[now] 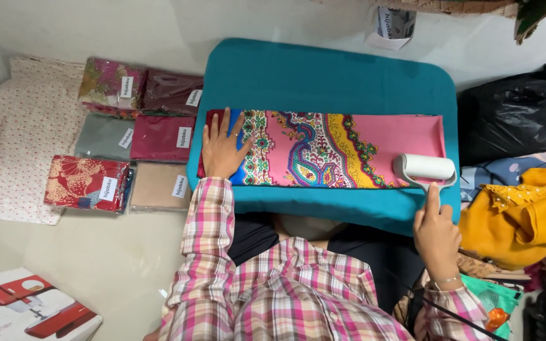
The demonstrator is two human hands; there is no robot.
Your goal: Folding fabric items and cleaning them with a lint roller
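Note:
A folded patterned scarf (323, 149), pink with blue, yellow and green motifs, lies along a teal padded board (323, 79). My left hand (224, 150) rests flat with fingers spread on the scarf's left end. My right hand (436, 231) grips the handle of a white lint roller (424, 169), index finger stretched along the handle. The roller head lies on the scarf's right end near the board's front edge.
Several folded fabrics in clear packets (135, 136) lie on the floor to the left, beside a pale floral cloth (17, 136). A black plastic bag (516, 113) and a yellow garment (519, 215) crowd the right. A printed box (30, 309) sits bottom left.

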